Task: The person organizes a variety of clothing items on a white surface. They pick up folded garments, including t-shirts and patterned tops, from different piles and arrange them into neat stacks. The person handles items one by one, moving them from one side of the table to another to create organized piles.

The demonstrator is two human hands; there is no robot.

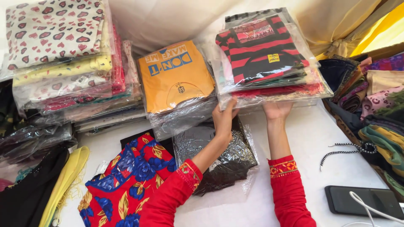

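Note:
Both my hands reach forward in red sleeves with embroidered cuffs. My left hand (pixel 223 120) grips the near left corner of a stack of plastic-wrapped garments (pixel 269 59), topped by a red and black striped one. My right hand (pixel 276 110) holds the same stack's near edge from below, fingers hidden under it. The stack is tilted, its near edge raised off the white surface (pixel 315 138). Below my left forearm lies a dark garment in a clear bag (pixel 219 155).
An orange packaged shirt pile (pixel 176 80) stands left of the stack. Heart-print packaged piles (pixel 54 54) fill the far left. A red and blue floral cloth (pixel 126 176) lies near left. Folded fabrics (pixel 374 105) sit right, with a black phone (pixel 362 201) and white cable.

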